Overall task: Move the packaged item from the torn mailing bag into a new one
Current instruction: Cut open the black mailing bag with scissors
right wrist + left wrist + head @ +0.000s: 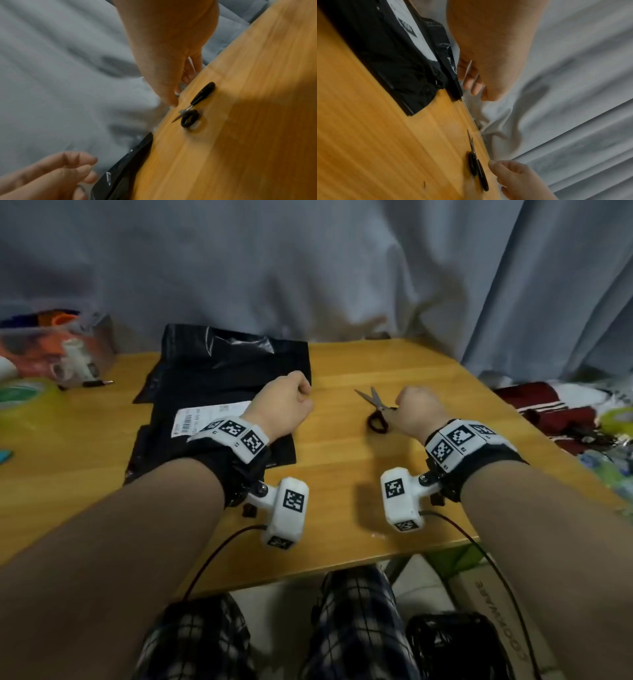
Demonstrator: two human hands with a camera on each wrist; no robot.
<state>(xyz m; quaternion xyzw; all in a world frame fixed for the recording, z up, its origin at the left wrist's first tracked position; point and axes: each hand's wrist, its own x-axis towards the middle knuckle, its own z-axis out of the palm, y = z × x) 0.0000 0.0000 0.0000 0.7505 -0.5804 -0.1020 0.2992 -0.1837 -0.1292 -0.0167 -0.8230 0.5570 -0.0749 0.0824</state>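
Held left hand (285, 402) curled and empty above black mailer bag (219, 371); held right hand (419, 409) curled, empty, just beside scissors (376, 405) lying flat on wooden table (342, 467); likely needed a firm hold through handle loops (377, 422) before lifting.

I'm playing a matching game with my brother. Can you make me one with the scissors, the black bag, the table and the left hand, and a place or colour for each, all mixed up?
Things:
1. scissors
2. black bag
3. table
4. left hand

Clues:
A. yellow-brown wood
B. fingers curled, over the bag's right edge
C. has a white label stuck on it
D. lies on the bare wood, blades apart, next to the right hand

Pairs: 1-D, 2-C, 3-A, 4-B.
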